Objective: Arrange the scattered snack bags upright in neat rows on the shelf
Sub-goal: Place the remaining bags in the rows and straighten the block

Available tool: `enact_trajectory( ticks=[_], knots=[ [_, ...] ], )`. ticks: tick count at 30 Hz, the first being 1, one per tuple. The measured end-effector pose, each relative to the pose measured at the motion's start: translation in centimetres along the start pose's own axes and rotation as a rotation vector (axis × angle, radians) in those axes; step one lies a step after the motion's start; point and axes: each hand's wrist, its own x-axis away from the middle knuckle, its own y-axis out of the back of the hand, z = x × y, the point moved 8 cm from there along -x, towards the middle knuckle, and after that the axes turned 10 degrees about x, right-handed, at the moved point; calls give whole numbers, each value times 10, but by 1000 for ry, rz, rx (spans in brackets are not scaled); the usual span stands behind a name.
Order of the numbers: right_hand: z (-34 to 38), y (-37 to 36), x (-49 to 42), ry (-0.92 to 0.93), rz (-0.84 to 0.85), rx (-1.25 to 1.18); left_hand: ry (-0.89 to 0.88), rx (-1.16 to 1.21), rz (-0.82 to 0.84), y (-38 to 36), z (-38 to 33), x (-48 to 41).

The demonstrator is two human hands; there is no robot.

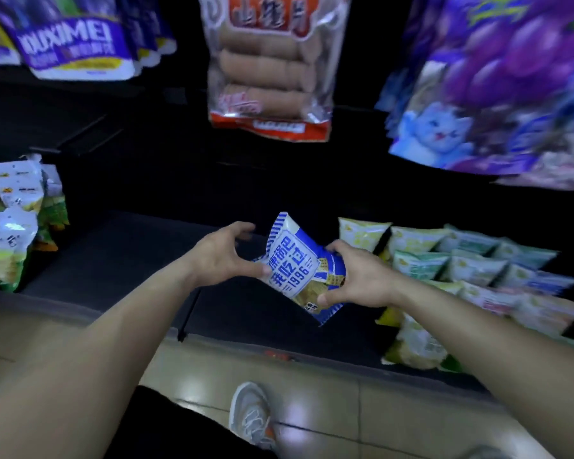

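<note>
A blue and white snack bag (299,263) is tilted in the air above the dark shelf (123,260). My right hand (358,276) grips its right side and lower corner. My left hand (226,253) touches the bag's left edge with the thumb, its fingers spread and curled above. To the right, several pale green and yellow snack bags (461,260) lie in rough rows on the shelf. More green and white bags (10,223) stand at the shelf's left end.
Above hang a clear bag of brown rolls (269,64), purple and white bags (70,38) and a large purple grape bag (497,84). Below the shelf edge is a tiled floor with my grey shoe (251,415).
</note>
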Motion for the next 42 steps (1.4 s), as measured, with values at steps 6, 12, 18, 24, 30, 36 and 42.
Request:
enact_trajectory(
  ticks=[6,12,18,24,30,36,42],
  knots=[
    [-40,39,72,5,-57,-50,-177,200,207,-65,-82,12],
    [-69,41,91,-18,-106,-155,-223,81,133,-103,-121,10],
    [-111,52,86,-112,-141,73,-194,-285,51,-124,-118,-23],
    [-186,37,84,-274,-32,144,-95,-643,7,-148,-90,-76],
    [-244,37,69,-355,-26,234,-110,-874,57,-178,-75,-125],
    [-251,32,38,-310,57,336,-103,-860,150,-217,-66,-170],
    [-254,19,22,-310,155,291,-86,-848,166,-242,-59,-189]
  ],
)
